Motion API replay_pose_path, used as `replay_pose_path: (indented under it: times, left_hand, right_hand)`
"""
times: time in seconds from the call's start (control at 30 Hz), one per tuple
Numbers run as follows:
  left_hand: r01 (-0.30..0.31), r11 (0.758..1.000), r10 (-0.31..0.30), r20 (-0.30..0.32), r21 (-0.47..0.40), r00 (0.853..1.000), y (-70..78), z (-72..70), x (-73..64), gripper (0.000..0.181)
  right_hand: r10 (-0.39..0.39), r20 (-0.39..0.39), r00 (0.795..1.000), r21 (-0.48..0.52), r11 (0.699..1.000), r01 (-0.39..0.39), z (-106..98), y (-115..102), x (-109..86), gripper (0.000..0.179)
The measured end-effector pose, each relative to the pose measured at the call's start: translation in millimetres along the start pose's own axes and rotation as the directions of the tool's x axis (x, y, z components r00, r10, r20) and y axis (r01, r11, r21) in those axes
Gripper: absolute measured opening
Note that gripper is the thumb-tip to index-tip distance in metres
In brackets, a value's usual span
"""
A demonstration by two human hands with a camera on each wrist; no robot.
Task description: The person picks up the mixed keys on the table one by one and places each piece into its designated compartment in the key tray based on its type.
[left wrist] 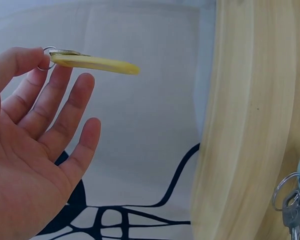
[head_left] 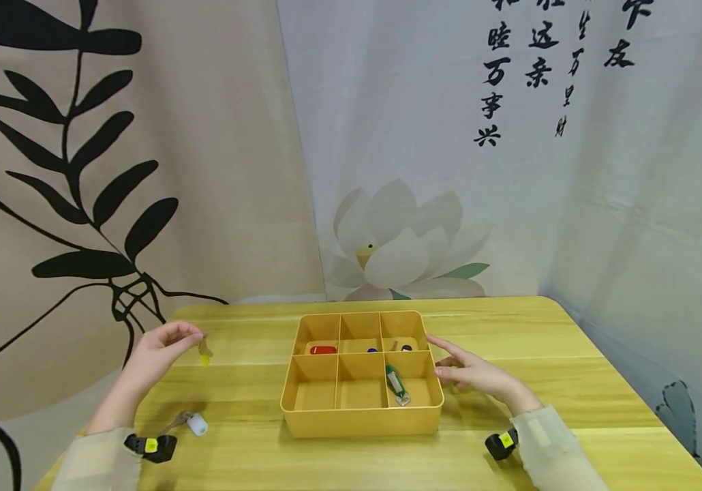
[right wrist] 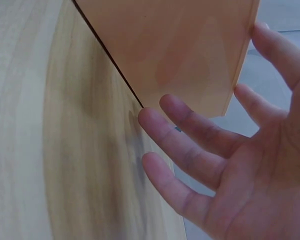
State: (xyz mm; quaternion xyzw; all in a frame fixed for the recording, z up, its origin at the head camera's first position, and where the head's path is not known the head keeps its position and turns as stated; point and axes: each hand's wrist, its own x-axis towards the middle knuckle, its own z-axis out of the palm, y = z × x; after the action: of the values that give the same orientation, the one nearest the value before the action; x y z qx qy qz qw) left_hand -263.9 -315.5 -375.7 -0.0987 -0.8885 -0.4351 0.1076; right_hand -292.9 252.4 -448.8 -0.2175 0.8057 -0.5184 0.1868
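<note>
High over the table's left side, my left hand (head_left: 157,351) pinches a metal ring between thumb and forefinger. From it hangs a yellow key tag (left wrist: 97,64) with a key against it. My right hand (head_left: 476,374) has its fingers spread, fingertips at the right rim of a yellow divided box (head_left: 363,424). A green key tag (head_left: 395,382) leans in the box's front right compartment. In the back row lie a red tag (head_left: 323,350) at left, a small blue item (head_left: 372,350) in the middle and a dark item (head_left: 407,348) at right.
Keys (left wrist: 294,210) on a ring with a pale blue-white tag (head_left: 197,424) lie on the wooden table (head_left: 492,320), close to the left wrist. A printed cloth (head_left: 240,170) hangs behind the table.
</note>
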Motion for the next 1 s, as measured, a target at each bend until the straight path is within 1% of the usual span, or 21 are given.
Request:
replay_pose_path:
  times: [0.2, 0.43, 0.63, 0.77, 1.0]
  left_hand:
    - [-0.004, 1.000, 0.004, 0.005, 0.006, 1.000, 0.4, 2.6, 1.0, 0.034]
    - [-0.032, 0.999, 0.032, 0.023, 0.013, 0.999, 5.1, 4.5, 5.8, 0.033]
    - [-0.040, 0.999, 0.041, 0.039, -0.015, 0.998, 9.7, 7.1, 9.8, 0.031]
    - [-0.058, 0.998, 0.060, 0.048, -0.034, 0.997, 12.1, 9.7, 11.1, 0.027]
    - [-0.071, 0.997, 0.073, 0.051, -0.035, 0.996, 13.2, 14.5, 15.8, 0.030]
  right_hand:
    - [-0.005, 0.004, 1.000, -0.001, 1.000, 0.005, 0.2, -0.1, -0.8, 0.069]
    - [-0.005, 0.002, 1.000, -0.001, 1.000, 0.005, 0.3, 0.0, -1.4, 0.069]
    - [0.000, 0.007, 1.000, -0.001, 1.000, 0.000, 0.4, -0.4, -1.3, 0.069]
    - [0.005, 0.010, 1.000, -0.009, 1.000, -0.005, 0.3, -0.2, -1.6, 0.069]
    - [-0.006, 0.035, 0.999, -0.010, 1.000, 0.007, 0.2, -2.8, -3.9, 0.072]
